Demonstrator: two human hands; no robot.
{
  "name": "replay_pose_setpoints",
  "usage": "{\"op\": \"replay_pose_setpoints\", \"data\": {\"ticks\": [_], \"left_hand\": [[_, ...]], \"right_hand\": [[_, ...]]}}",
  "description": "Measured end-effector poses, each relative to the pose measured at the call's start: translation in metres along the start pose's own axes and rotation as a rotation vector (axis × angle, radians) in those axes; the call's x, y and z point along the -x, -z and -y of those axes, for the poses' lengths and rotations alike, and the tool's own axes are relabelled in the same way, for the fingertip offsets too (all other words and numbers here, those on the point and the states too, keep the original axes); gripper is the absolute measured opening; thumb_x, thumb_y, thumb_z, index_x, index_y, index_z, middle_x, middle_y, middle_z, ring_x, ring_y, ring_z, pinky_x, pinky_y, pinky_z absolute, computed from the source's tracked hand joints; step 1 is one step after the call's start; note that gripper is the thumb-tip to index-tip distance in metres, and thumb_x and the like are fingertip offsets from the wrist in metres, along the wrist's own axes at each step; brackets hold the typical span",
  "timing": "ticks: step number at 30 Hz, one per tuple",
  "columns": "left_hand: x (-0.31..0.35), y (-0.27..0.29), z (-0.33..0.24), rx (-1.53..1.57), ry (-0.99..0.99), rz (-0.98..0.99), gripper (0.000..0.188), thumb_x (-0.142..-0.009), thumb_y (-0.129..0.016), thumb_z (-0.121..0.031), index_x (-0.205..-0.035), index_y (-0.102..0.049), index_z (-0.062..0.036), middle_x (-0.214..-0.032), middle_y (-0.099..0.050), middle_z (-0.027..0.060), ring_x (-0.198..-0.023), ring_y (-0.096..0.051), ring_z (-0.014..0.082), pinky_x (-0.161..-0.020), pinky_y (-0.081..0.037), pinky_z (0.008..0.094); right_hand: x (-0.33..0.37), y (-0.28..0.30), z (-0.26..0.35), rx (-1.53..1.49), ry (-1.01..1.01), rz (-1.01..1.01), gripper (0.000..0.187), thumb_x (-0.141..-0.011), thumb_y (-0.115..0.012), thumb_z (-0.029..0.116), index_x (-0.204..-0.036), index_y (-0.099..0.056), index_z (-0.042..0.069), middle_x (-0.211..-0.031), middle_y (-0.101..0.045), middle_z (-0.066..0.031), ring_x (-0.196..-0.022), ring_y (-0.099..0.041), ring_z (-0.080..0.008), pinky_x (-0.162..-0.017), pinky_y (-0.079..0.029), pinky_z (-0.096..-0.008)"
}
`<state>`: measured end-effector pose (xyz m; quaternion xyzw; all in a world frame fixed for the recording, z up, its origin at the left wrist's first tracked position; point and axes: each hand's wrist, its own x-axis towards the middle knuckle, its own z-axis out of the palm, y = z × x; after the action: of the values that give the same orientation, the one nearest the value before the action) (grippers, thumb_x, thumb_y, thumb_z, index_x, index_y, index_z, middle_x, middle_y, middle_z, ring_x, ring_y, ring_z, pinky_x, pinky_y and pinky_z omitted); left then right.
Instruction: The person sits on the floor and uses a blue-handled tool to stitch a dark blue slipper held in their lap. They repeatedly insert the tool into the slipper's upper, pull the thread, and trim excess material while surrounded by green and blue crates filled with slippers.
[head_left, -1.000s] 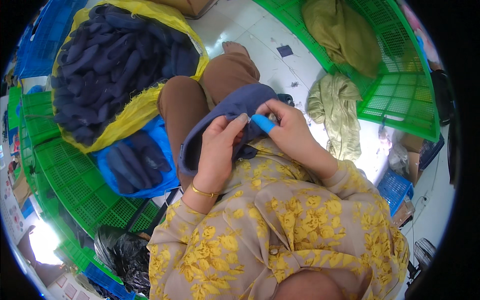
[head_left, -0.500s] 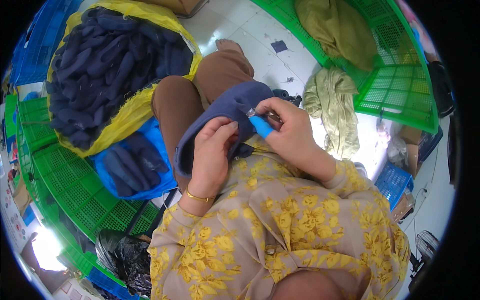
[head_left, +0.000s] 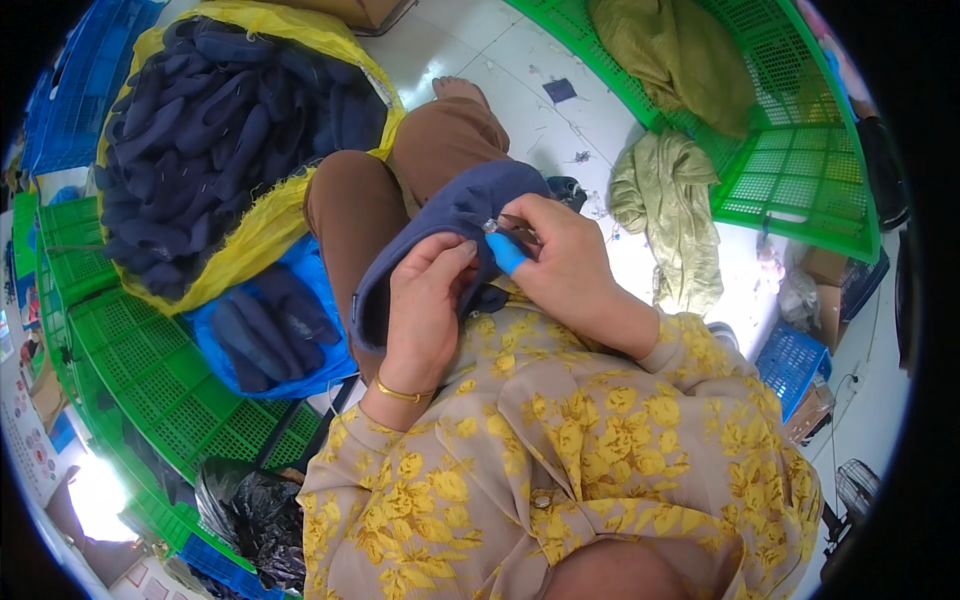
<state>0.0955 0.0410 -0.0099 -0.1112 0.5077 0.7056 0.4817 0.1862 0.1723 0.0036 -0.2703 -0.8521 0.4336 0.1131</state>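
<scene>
A navy cloth piece shaped like a soft cap (head_left: 425,222) lies across my lap, tilted, its open edge toward my left. My left hand (head_left: 425,300) pinches its near edge between thumb and fingers; a gold bangle circles that wrist. My right hand (head_left: 565,260) is closed at the cloth's right side, with a blue cover (head_left: 505,253) on the thumb. At its fingertips a small shiny thing (head_left: 490,226) sits against the cloth, too small to name. The rest of what the right fingers may hold is hidden.
A yellow sack (head_left: 262,225) full of similar navy pieces stands at the far left. Beside it, a blue bag (head_left: 335,370) holds several more. Green crates (head_left: 150,370) flank me; olive cloth (head_left: 665,190) hangs at the right. A black bag (head_left: 265,520) sits near left.
My right hand has moved slightly left along the cloth, the shiny thing with it, and the cloth puckers there. My left hand keeps its pinch in about the same place.
</scene>
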Motion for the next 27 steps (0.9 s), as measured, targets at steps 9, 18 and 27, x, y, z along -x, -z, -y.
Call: {"op": "replay_pose_setpoints", "data": {"ticks": [9, 18, 27], "left_hand": [[-0.001, -0.027, -0.009, -0.309, -0.023, -0.131, 0.016, -0.087, -0.068, -0.016, -0.079, -0.059, -0.0067, -0.071, -0.053, -0.0036, -0.063, -0.045, 0.004, -0.059, -0.037, 0.0191], [-0.004, -0.015, -0.006, -0.254, -0.015, -0.077, 0.015, -0.088, -0.066, -0.012, -0.076, -0.057, -0.0075, -0.071, -0.054, -0.0026, -0.064, -0.047, 0.0053, -0.06, -0.037, 0.0205], [-0.003, -0.004, -0.005, -0.142, 0.012, 0.034, 0.016, -0.089, -0.062, -0.006, -0.075, -0.056, -0.0101, -0.074, -0.055, -0.002, -0.07, -0.051, 0.0084, -0.068, -0.041, 0.024]], "right_hand": [[0.002, -0.003, -0.006, -0.004, 0.022, 0.029, 0.019, -0.073, -0.065, 0.007, -0.089, -0.056, 0.006, -0.081, -0.062, -0.0115, -0.073, -0.061, -0.0325, -0.061, -0.047, -0.041], [0.011, 0.009, -0.002, -0.221, -0.025, 0.056, 0.015, -0.082, -0.063, 0.008, -0.096, -0.057, 0.004, -0.085, -0.063, -0.0132, -0.074, -0.063, -0.0311, -0.062, -0.049, -0.0367], [0.017, 0.022, -0.014, -0.393, -0.174, 0.183, 0.014, -0.088, -0.056, 0.007, -0.101, -0.062, 0.003, -0.075, -0.062, -0.0155, -0.063, -0.06, -0.026, -0.059, -0.045, -0.0328]]}}
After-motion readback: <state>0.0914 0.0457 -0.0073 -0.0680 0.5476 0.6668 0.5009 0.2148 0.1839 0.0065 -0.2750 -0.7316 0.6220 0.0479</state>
